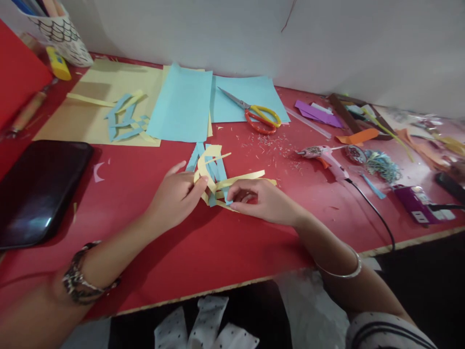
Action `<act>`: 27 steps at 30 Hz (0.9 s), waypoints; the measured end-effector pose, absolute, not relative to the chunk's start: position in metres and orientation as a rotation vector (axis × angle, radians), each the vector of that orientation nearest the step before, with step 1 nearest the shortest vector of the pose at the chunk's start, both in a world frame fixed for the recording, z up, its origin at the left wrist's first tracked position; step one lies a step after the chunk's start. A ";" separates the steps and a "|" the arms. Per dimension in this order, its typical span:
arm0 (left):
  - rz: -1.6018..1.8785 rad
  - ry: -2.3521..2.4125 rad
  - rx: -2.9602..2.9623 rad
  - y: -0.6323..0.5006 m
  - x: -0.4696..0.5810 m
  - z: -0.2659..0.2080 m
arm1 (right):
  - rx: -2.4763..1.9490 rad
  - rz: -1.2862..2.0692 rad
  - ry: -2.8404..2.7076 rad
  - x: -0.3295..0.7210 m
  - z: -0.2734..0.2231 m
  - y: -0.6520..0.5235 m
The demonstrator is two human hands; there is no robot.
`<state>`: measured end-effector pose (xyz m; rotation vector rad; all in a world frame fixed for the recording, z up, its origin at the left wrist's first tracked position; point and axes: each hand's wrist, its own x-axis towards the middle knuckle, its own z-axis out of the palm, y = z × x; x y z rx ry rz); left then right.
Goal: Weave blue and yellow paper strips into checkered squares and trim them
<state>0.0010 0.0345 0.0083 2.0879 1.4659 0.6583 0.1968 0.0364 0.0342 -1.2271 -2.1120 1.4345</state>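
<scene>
Over the red table, my left hand (177,195) pinches a curved pale yellow paper strip (208,170) between thumb and fingers. That strip lies among light blue paper strips (220,162), which cross other yellow strips in a loose weave. My right hand (267,201) is at the right side of this weave, its fingers curled and closed at the lower end of a blue strip. A longer yellow strip (247,178) sticks out to the right, just above my right fingers. The fingers partly hide the weave's lower part.
Yellow-and-red-handled scissors (262,116) lie on blue paper sheets (181,104) at the back. More strips (125,118) rest on yellow paper at left. A black phone-like slab (43,189) is near left. A pink glue gun (329,160) and purple power box (417,203) sit right.
</scene>
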 end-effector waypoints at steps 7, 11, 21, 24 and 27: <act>0.621 1.392 2.158 0.036 -0.001 0.007 | -1.287 1.309 -2.088 0.191 0.028 0.034; 0.624 1.389 2.206 0.036 0.000 0.007 | -1.273 1.260 -1.936 0.185 0.024 0.032; 0.580 1.379 2.279 0.038 0.001 0.009 | -1.172 1.315 -1.819 0.182 0.018 0.034; 0.586 1.399 2.282 0.037 0.001 0.008 | -1.166 1.325 -1.847 0.183 0.018 0.034; 0.595 1.377 2.286 0.037 0.001 0.006 | -1.181 1.346 -1.863 0.184 0.019 0.034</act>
